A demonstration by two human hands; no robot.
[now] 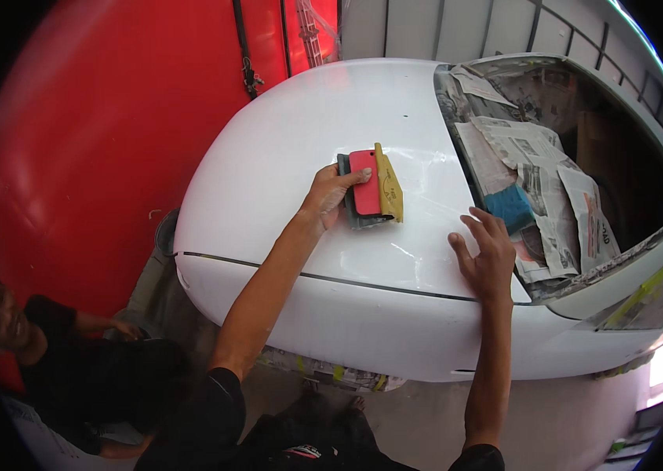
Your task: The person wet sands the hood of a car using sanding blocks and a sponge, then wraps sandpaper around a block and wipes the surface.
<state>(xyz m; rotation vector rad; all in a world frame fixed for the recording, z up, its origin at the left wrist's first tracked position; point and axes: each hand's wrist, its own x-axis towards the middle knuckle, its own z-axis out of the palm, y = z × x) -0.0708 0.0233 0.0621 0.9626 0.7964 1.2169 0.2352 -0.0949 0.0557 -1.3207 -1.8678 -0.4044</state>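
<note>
My left hand point(330, 195) is closed on a flat red sanding block point(364, 196) with rounded corners, the thumb lying across its face. Yellow sandpaper point(390, 188) is folded along the block's right side, and a dark grey edge shows at its left and bottom. All this is held over the white car hood point(284, 157); whether it touches the paint I cannot tell. To the right, my right hand point(488, 255) has its fingers apart and holds nothing, close to the hood's rear edge. Beyond its fingertips, a blue pad or cloth point(510, 208) rests on newspaper.
Newspaper sheets point(531, 157) and masking cover the windshield area. A dark-clothed person point(72, 353) sits low at the left, beside the car's front. A red wall point(112, 141) rises at the left, and a grey panelled wall point(410, 31) stands behind the car.
</note>
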